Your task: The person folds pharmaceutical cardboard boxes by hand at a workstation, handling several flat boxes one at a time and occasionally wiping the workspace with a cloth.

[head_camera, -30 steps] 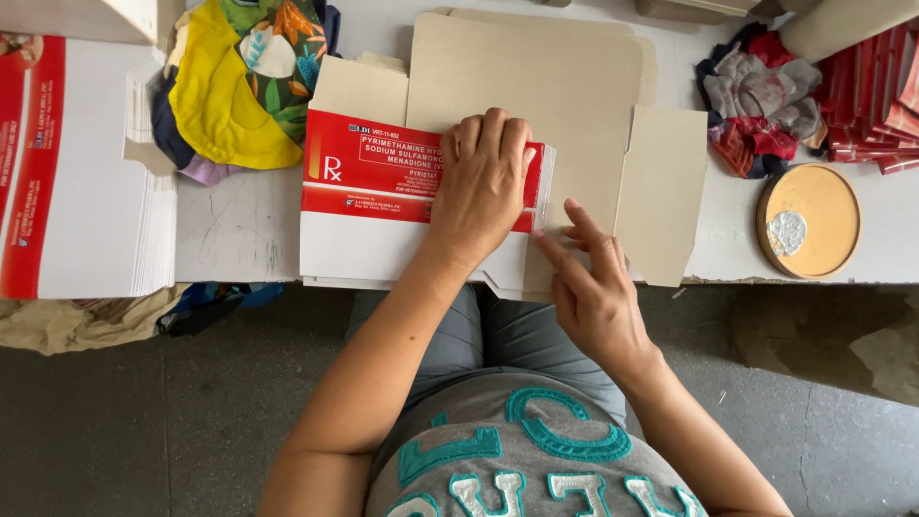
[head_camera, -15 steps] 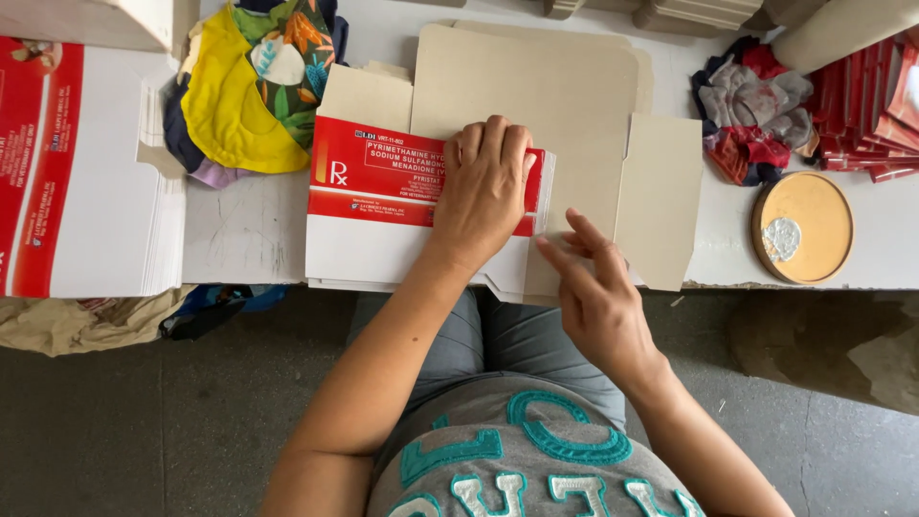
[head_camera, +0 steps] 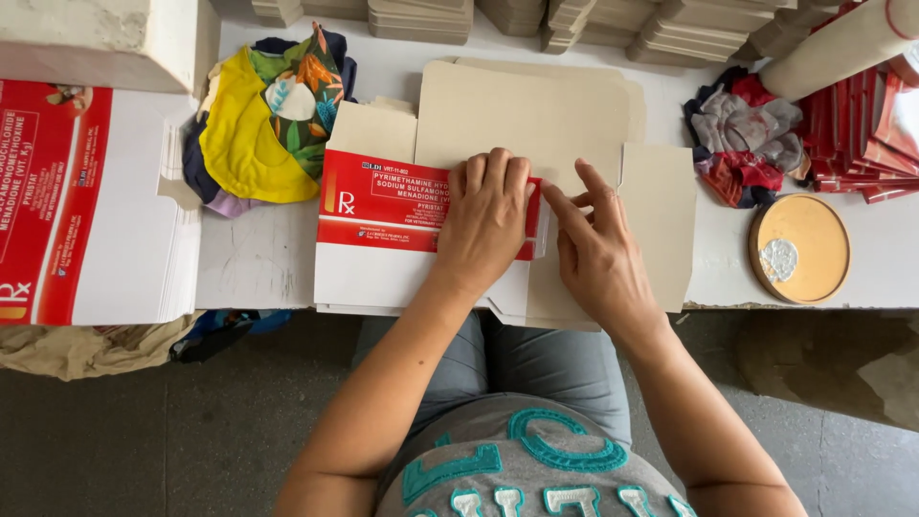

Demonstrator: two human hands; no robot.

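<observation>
Head view: our left hand (head_camera: pixel 486 222) lies flat, fingers spread, pressing the red-and-white carton blank (head_camera: pixel 383 235) at frame centre. Our right hand (head_camera: pixel 598 258), just right, is open, fingertips on the blank's brown flap (head_camera: pixel 661 220).

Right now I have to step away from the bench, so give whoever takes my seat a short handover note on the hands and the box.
Left hand: flat, palm down, pressing the red-and-white folded panel of the carton blank.
Right hand: fingertips on the crease beside that panel, holding nothing.
The blank lies open, grey side up, at the white table edge.
Done: one printed panel folded over.
Left: the right flap lies flat, unfolded.
</observation>
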